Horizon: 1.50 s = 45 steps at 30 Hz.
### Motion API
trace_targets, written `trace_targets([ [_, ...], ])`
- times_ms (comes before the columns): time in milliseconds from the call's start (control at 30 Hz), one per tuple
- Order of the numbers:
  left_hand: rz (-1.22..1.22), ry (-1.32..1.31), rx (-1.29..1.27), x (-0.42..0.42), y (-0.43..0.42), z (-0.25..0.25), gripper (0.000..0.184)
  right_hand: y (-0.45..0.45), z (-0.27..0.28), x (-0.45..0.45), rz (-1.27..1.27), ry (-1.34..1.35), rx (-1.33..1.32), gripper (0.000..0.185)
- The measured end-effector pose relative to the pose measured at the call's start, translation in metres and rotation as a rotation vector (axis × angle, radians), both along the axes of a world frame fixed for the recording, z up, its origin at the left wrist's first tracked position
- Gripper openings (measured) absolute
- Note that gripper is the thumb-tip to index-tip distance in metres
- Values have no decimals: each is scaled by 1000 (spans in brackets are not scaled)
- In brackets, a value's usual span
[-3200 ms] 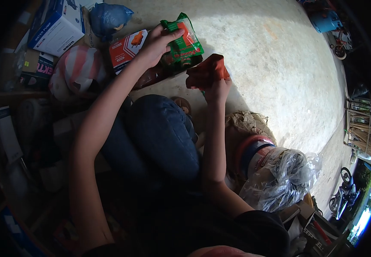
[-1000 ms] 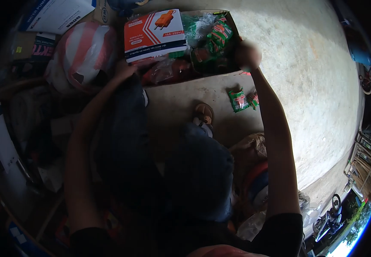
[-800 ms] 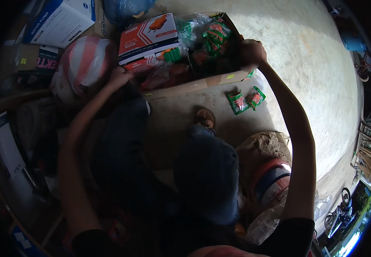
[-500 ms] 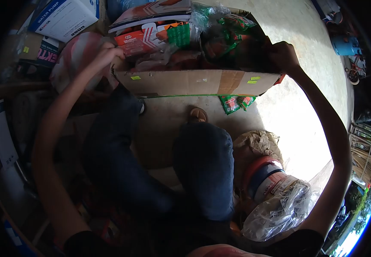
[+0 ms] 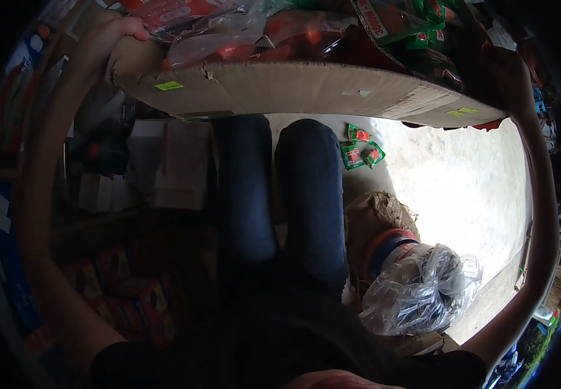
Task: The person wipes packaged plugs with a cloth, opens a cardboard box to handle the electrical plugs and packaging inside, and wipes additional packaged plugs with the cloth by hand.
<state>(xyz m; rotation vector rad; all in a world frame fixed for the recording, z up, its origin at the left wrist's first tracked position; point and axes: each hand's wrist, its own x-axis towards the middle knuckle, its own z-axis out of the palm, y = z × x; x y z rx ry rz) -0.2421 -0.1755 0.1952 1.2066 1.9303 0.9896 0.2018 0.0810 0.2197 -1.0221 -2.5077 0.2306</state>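
Note:
A long cardboard box (image 5: 293, 87) spans the top of the view, raised above the floor and close to the camera. At its left end my left hand (image 5: 117, 34) is closed on the rim, with the thumb showing. My right hand (image 5: 506, 74), in shadow, grips the box's right end. Inside lie clear plastic bags with orange-red items (image 5: 293, 39) and green packets (image 5: 433, 39). Below the box, three small green and red packets (image 5: 353, 154) rest on the concrete floor.
My knees are under the box. To their right stand crumpled brown paper (image 5: 384, 211), a red and blue roll (image 5: 387, 249) and a clear plastic bag (image 5: 417, 292). Red boxes (image 5: 131, 295) and a blue box (image 5: 11, 253) sit at the lower left.
The box has risen from the floor toward the camera, held between both my hands. Earlier, my hands held a green packet and something red. Three packets now show on the floor.

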Motion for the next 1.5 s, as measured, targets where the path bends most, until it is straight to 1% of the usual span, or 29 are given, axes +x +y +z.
trace_targets([
  [33,-9,11,-56,3,-15,9,34,-12,3,4,25,64,-36,20],
  [67,-12,18,-63,9,-28,13,34,-23,2,8,21,70,-42,20],
  [133,40,15,46,26,-52,19,31,-44,5,9,88,6,80,20],
  [167,37,13,56,33,-62,17,31,-62,1,8,63,18,29,18],
  [233,86,154,88,42,-79,1,18,-81,-19,11,72,21,71,16],
  [267,137,114,138,46,-86,-16,18,-98,-29,10,70,48,30,16],
  [300,123,157,202,57,-92,-29,16,-115,-37,5,-28,22,-56,15],
  [333,95,223,234,44,-98,-59,15,-116,-59,10,27,78,-40,15],
  [367,71,235,258,45,-102,-80,14,-123,-74,11,10,46,-78,14],
  [400,134,225,257,54,-106,-94,14,-125,-91,12,-2,14,-48,13],
  [467,113,222,174,55,-110,-95,15,-116,-106,21,17,48,-193,13],
  [500,119,209,167,60,-109,-98,15,-117,-98,18,2,47,-169,12],
  [567,81,339,176,69,-104,-99,16,-121,-91,21,-60,35,-149,13],
  [600,74,344,183,68,-99,-101,16,-120,-90,25,-67,42,-143,13],
  [667,92,290,212,64,-89,-110,17,-119,-90,31,-58,-10,-92,14],
  [733,94,280,211,65,-85,-112,17,-118,-99,36,-47,19,-68,13],
  [800,107,266,208,69,-87,-116,17,-121,-112,37,-61,76,-92,12],
  [867,90,272,187,72,-98,-122,16,-127,-113,35,-41,129,-128,12],
  [900,103,230,246,68,-103,-134,14,-129,-115,32,-42,141,-135,12],
  [933,124,212,327,72,-106,-137,12,-132,-117,30,-52,106,-153,13],
  [967,107,228,298,72,-110,-139,11,-135,-119,29,-58,59,-168,14],
  [1067,98,218,209,81,-127,-162,11,-144,-160,27,-59,82,-182,14],
  [1133,105,209,173,80,-125,-179,12,-148,-177,30,-99,101,-154,12],
  [1167,104,245,158,79,-126,-194,12,-144,-182,31,-119,76,-158,11],
  [1200,91,292,146,83,-126,-197,13,-143,-188,32,-147,62,-159,10],
  [1233,87,251,119,91,-125,-189,13,-146,-192,34,-151,54,-171,10],
  [1333,111,209,167,88,-124,-200,13,-150,-191,34,-161,53,-227,10],
  [1400,102,212,169,88,-126,-192,10,-160,-175,27,-144,138,-348,10],
  [1500,103,144,173,92,-131,-179,9,-159,-177,26,-214,84,-415,10],
])
